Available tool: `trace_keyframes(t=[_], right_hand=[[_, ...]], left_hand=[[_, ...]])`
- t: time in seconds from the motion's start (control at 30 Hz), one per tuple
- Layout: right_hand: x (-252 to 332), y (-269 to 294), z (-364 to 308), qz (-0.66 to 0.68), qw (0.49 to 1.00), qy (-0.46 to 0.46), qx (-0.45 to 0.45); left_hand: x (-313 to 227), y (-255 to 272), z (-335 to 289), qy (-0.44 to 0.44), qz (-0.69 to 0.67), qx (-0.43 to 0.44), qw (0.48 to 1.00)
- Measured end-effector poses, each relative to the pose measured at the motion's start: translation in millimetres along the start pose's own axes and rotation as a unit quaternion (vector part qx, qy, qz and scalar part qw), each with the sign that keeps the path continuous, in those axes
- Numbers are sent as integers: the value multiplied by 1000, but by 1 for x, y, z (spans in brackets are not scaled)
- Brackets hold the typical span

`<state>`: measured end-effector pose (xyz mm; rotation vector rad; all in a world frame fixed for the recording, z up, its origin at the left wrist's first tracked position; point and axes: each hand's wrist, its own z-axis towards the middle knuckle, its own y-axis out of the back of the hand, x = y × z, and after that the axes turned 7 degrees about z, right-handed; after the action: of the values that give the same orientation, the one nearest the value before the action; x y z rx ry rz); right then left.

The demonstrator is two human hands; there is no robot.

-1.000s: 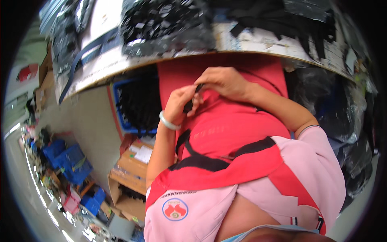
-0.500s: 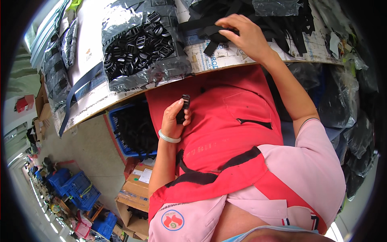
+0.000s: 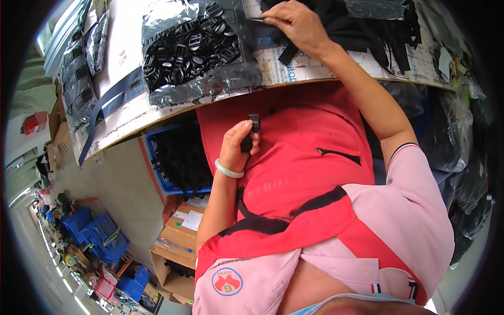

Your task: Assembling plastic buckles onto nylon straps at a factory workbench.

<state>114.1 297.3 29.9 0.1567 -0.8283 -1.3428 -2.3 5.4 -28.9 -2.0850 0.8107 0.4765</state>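
Note:
My left hand (image 3: 235, 147), with a pale bangle at the wrist, is closed in front of the red apron (image 3: 315, 126). A small black plastic buckle (image 3: 254, 122) sticks up between its thumb and fingers; more black material shows inside the palm. Over the table, my right hand (image 3: 303, 29) is pinched at the fingertips beside a thin pale edge, and what it grips is unclear. Black webbing straps (image 3: 341, 31) lie in a heap beneath and beyond it. To its left, an opened clear plastic bag (image 3: 210, 79) holds many loose black buckles (image 3: 191, 50).
A dark strap (image 3: 100, 113) hangs over the table's front edge (image 3: 118, 137). Under the table stands a blue crate (image 3: 168, 184) of black material, with a cardboard box (image 3: 176, 239) nearer. Plastic bags (image 3: 446, 131) crowd the right side. Blue crates (image 3: 107, 244) stand farther left.
My right hand has moved up and left from the strap end, across the table. The left hand still holds the buckle, slightly higher and farther right in the picture. The whole view has shifted a little.

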Motion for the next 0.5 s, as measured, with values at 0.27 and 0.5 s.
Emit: trace_keyframes(t=[0.27,0.5], right_hand=[[138,44,10,132,975,-178,-29],[149,6,-55,457,676,-544,196]], left_hand=[[-26,-27,-10,-120,104,-88,983],[-23,-35,-10,-226,157,-78,958]])
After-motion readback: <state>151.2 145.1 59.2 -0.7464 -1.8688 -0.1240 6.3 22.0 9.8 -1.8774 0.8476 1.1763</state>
